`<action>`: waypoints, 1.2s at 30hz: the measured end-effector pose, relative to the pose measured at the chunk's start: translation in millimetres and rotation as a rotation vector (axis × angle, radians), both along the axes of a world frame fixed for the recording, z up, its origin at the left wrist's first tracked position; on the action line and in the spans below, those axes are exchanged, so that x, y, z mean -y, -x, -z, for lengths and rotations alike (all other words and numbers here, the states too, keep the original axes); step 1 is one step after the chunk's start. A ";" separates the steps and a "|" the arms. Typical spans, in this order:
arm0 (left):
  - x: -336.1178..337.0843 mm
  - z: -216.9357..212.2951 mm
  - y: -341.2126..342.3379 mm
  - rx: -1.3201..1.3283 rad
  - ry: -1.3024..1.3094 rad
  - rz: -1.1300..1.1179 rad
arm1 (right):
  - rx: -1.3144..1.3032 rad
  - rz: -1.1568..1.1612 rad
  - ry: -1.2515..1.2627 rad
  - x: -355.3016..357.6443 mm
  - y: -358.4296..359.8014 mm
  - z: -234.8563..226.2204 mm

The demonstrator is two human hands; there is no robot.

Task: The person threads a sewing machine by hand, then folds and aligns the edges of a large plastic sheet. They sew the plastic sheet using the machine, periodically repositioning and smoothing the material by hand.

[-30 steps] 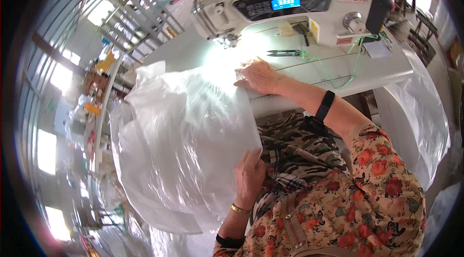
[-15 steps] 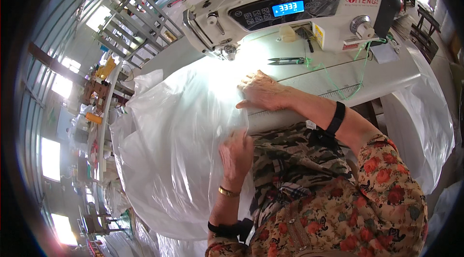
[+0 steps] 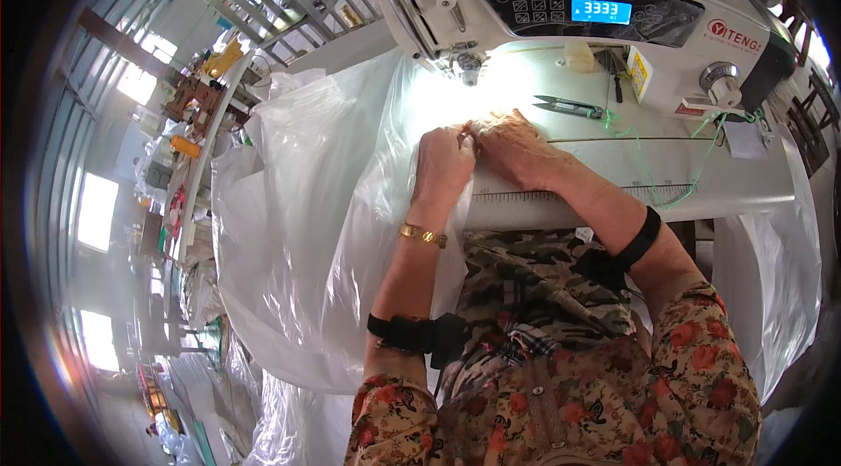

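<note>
Pinching down on the clear plastic sheet, both hands sit side by side on the white table just in front of the sewing machine. In the head view, the left hand has its fingers curled together, knuckles up, their tips pressed onto the edge of the sheet just below the machine's needle; how tightly they grip cannot be told, since the tips are tucked under. The right hand lies flatter, fingers close together and angled toward the left hand, its fingertips touching the same edge of the sheet where the two hands meet. The left forearm rises almost straight from the lower edge toward the machine, a gold bracelet at the wrist; the right forearm comes in on a slant from the lower right, a black band round it. The sheet spreads from the needle away to the left of the machine and hangs off the table edge in loose folds, its long axis running from the needle down toward the lower left. A pair of thread snips lies on the table just right of the right hand, beneath the machine's body.
</note>
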State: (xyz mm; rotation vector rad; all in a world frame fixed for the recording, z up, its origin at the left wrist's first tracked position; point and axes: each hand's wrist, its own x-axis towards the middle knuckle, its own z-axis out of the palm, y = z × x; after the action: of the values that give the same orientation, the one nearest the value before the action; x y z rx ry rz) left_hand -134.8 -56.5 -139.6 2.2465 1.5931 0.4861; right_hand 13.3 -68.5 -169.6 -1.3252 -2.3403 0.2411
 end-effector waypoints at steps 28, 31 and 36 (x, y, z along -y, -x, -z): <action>11.4 63.3 188.8 -0.147 -0.323 -0.035 | -1.071 0.081 0.670 75.8 161.2 169.7; 9.7 62.6 189.7 -0.151 -0.313 -0.028 | -0.926 -0.095 0.334 73.4 179.8 184.2; 9.6 64.5 189.6 -0.159 -0.332 -0.018 | -0.859 -0.047 0.631 80.2 158.3 163.4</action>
State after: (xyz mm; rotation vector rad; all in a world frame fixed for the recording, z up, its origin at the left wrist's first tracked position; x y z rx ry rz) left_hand -324.4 -66.1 -204.1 2.5728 1.7176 0.6306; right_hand -145.0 -148.8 -333.0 -1.0775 -1.5841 1.3488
